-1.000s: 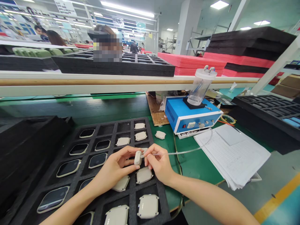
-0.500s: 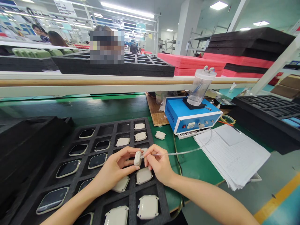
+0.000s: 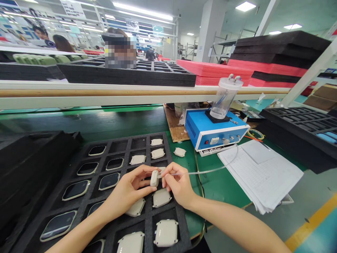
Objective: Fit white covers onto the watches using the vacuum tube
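Note:
Above a black foam tray (image 3: pixel 152 225), my left hand (image 3: pixel 134 184) holds a small beige watch case (image 3: pixel 154 178) on edge between thumb and fingers. My right hand (image 3: pixel 177 182) pinches the end of a clear thin tube (image 3: pixel 207 172), its tip touching or close to the case's side. The tube runs to a blue box machine (image 3: pixel 210 128) with a clear cylinder (image 3: pixel 223 100) on top. Beige watch cases (image 3: pixel 166 232) and dark-screened ones (image 3: pixel 76 189) lie in the tray's compartments. One more beige case (image 3: pixel 180 152) rests on the green table, right of the tray.
Printed papers (image 3: pixel 263 175) lie at the right, near another black tray (image 3: pixel 302 123). Black foam (image 3: pixel 31 175) stands at the left. A shelf (image 3: pixel 92 100) crosses the front, carrying trays and red foam (image 3: pixel 216 72). Other people are beyond it.
Both hands, the case and the tube stay practically where they were. Beyond the shelf, a person's head has shifted slightly.

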A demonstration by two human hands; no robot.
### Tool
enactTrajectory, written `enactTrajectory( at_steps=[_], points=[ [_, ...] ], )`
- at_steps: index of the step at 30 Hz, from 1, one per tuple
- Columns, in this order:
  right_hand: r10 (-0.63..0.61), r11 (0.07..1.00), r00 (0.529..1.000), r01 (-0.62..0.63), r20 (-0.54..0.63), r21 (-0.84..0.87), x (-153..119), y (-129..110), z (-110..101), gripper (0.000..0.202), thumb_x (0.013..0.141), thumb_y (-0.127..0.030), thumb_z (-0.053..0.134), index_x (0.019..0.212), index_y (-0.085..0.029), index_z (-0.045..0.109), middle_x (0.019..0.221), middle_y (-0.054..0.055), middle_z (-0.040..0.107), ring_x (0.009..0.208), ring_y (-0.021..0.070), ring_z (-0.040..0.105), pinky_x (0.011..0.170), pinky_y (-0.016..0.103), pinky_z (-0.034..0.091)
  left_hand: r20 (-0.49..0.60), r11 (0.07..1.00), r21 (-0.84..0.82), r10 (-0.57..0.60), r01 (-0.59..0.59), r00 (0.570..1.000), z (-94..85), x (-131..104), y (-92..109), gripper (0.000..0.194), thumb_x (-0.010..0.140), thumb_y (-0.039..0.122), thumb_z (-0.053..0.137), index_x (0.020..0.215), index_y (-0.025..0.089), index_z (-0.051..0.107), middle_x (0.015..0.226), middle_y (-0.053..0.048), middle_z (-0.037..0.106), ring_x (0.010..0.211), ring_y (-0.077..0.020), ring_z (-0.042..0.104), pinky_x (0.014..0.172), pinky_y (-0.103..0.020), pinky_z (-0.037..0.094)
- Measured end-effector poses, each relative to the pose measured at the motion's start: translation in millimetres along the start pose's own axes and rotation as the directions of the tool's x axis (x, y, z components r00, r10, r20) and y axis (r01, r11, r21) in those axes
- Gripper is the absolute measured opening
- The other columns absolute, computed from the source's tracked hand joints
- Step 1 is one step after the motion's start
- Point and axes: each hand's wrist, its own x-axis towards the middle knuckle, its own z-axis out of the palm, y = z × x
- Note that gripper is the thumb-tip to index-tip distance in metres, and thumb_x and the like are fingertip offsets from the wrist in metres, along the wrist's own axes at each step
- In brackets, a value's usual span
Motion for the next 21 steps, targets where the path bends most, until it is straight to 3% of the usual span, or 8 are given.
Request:
enactTrajectory(
  at_steps=[21],
  points=[
    [0.007, 1.000, 1.000, -0.007, -0.001, 0.008, 0.3, 1.0, -0.3, 0.005, 0.070, -0.015, 0.050, 0.066, -0.017, 0.051, 0.049, -0.005, 0.051, 0.038, 0.0058, 0.039, 0.039, 0.018, 0.029, -0.008, 1.000, 0.003, -0.003, 0.003, 1.000, 0.6, 0.0, 1.5, 0.031, 0.070, 0.014, 0.068, 0.099, 0.020, 0.059, 0.105, -0.004, 0.065, 0.104, -0.0234, 0.058, 0.093, -0.041, 0.047]
  ],
)
